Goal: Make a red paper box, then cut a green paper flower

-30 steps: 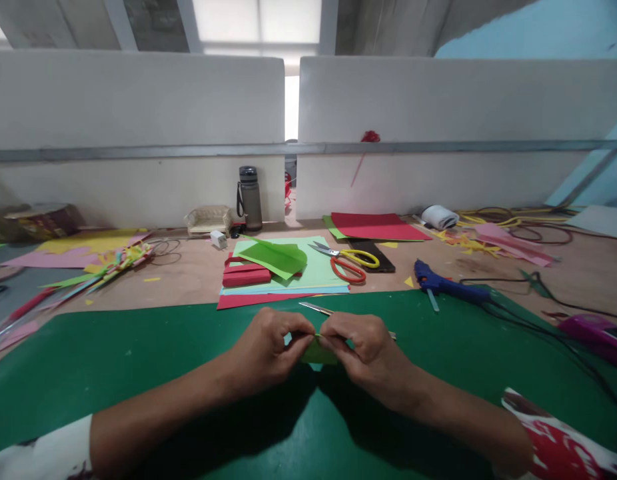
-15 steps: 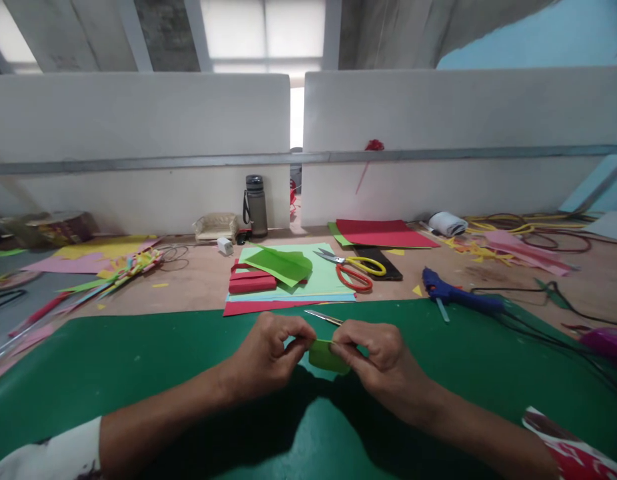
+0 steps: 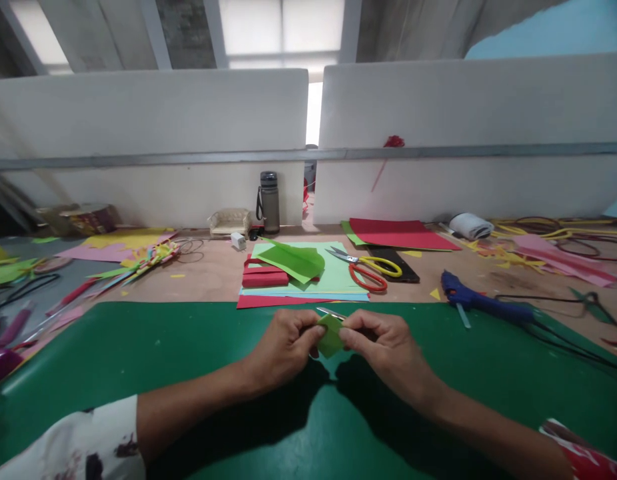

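Between my two hands is a small piece of green paper [image 3: 331,337], raised above the green mat [image 3: 198,333]. My left hand [image 3: 293,339] pinches its left edge between thumb and fingers. At the opposite edge, my right hand [image 3: 376,339] grips it the same way. Just behind the paper lies a thin metal blade [image 3: 329,312], partly hidden by my right hand; its handle does not show. Farther back, a stack of coloured sheets [image 3: 338,257] carries a larger green sheet [image 3: 294,261] and folded red paper [image 3: 264,275].
Scissors with red and yellow handles [image 3: 371,270] rest on the stack's right side, partly over a dark flat object [image 3: 408,267]. A blue glue gun [image 3: 481,299] with cable lies right. A bottle [image 3: 270,207] stands at the back. Paper strips [image 3: 143,260] lie left.
The green paper has been turned in my fingers and now shows a pointed lower edge. Both hands still pinch it. The whole view has shifted, so the background sits farther right.
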Tool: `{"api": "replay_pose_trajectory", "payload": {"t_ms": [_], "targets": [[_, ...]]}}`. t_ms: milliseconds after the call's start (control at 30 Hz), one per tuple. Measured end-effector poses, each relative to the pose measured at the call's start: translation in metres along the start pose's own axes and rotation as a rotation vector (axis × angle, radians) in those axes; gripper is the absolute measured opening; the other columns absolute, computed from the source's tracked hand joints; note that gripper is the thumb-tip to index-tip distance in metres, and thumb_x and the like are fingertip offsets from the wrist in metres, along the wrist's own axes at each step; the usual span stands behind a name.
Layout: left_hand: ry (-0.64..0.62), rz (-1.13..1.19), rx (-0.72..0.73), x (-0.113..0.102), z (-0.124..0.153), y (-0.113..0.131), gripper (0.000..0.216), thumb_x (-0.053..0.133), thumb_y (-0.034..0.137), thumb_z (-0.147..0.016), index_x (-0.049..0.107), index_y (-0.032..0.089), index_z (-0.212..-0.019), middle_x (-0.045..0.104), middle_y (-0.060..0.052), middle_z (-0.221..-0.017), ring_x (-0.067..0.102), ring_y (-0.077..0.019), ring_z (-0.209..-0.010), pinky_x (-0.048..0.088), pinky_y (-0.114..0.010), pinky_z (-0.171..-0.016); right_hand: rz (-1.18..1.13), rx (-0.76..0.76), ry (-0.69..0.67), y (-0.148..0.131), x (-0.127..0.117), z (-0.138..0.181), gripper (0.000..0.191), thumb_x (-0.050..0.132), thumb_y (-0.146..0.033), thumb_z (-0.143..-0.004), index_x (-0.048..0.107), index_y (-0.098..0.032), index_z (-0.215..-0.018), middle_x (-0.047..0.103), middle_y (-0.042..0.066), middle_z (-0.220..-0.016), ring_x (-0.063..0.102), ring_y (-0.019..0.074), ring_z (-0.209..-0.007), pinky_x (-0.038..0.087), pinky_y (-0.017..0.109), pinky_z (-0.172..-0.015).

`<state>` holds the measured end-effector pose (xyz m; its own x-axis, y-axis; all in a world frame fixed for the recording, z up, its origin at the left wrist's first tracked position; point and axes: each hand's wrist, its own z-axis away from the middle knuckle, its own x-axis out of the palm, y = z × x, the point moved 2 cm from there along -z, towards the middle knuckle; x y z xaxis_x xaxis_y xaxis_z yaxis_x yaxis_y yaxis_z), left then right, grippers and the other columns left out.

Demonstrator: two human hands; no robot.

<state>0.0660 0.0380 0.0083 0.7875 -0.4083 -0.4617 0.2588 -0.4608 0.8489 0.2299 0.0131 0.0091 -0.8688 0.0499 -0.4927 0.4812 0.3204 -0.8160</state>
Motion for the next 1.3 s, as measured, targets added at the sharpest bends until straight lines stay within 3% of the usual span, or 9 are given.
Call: {"api": "replay_pose_trajectory", "payload": {"t_ms": [167,267,400,633,800,1100,1300], "targets": [[-0.146,-0.482,0.114,-0.002,0.001,0.000,0.019,0.046,0.013,-0.076,0.052,0.016,-0.059,0.037,0.004,-0.048,0.025,-0.0088,-0.046,0.020,-0.024,-0.048,0.263,-0.385,-0.089,0.002,0.005,0.005,0.019,0.046,-0.017,-0.089,0.060,-0.015,-0.075,0.061,0.003,-0.067,0.054,0.0135,-0.060,0.039,0.024,-0.059],[-0.229,-0.685,0.107,-0.003,0.002,0.006,0.010,0.050,0.009,-0.066,0.053,0.017,-0.062,0.041,0.003,-0.049,0.021,-0.0097,-0.047,0.016,-0.026,-0.047,0.405,-0.586,-0.111,0.004,0.008,0.011,0.027,0.038,-0.011,-0.092,0.056,-0.015,-0.071,0.057,0.003,-0.062,0.049,0.0135,-0.056,0.036,0.026,-0.056],[-0.322,-0.891,0.102,-0.005,0.004,0.016,0.011,0.050,0.009,-0.061,0.055,0.018,-0.065,0.048,0.001,-0.051,0.017,-0.0105,-0.046,0.013,-0.028,-0.047,0.474,-0.680,-0.056,0.002,0.008,0.015,0.025,0.039,-0.009,-0.091,0.054,-0.015,-0.073,0.056,0.003,-0.062,0.048,0.0135,-0.056,0.033,0.026,-0.055],[-0.316,-0.941,0.100,-0.005,0.004,0.014,0.016,0.049,0.007,-0.063,0.057,0.018,-0.071,0.055,-0.001,-0.055,0.034,-0.0125,-0.046,0.014,-0.028,-0.047,0.543,-0.682,-0.039,-0.004,0.005,0.011,0.026,0.036,-0.004,-0.083,0.047,-0.018,-0.064,0.047,-0.001,-0.055,0.039,0.0123,-0.049,0.027,0.026,-0.050],[-0.278,-0.978,0.202,0.003,0.004,-0.001,0.016,0.047,0.008,-0.072,0.056,0.017,-0.081,0.060,-0.003,-0.061,0.046,-0.0146,-0.051,0.017,-0.027,-0.048,0.621,-0.677,-0.024,-0.002,0.007,0.008,0.026,0.036,-0.002,-0.081,0.048,-0.018,-0.064,0.048,0.000,-0.055,0.038,0.0125,-0.048,0.026,0.027,-0.049],[-0.152,-0.831,0.446,0.002,0.006,0.000,0.015,0.039,0.013,-0.079,0.052,0.016,-0.073,0.053,-0.002,-0.057,0.042,-0.0141,-0.051,0.025,-0.027,-0.050,0.571,-0.636,-0.089,-0.010,-0.005,0.010,0.025,0.037,-0.005,-0.083,0.049,-0.019,-0.065,0.048,-0.001,-0.057,0.039,0.0121,-0.051,0.028,0.026,-0.051],[-0.125,-0.619,0.398,-0.014,0.001,-0.009,0.024,0.035,0.016,-0.084,0.057,0.016,-0.075,0.058,-0.004,-0.063,0.050,-0.0150,-0.059,0.036,-0.026,-0.057,0.424,-0.419,-0.054,-0.003,-0.022,0.006,0.027,0.041,-0.013,-0.087,0.050,-0.018,-0.062,0.046,-0.002,-0.057,0.041,0.0109,-0.052,0.030,0.025,-0.053]]}}
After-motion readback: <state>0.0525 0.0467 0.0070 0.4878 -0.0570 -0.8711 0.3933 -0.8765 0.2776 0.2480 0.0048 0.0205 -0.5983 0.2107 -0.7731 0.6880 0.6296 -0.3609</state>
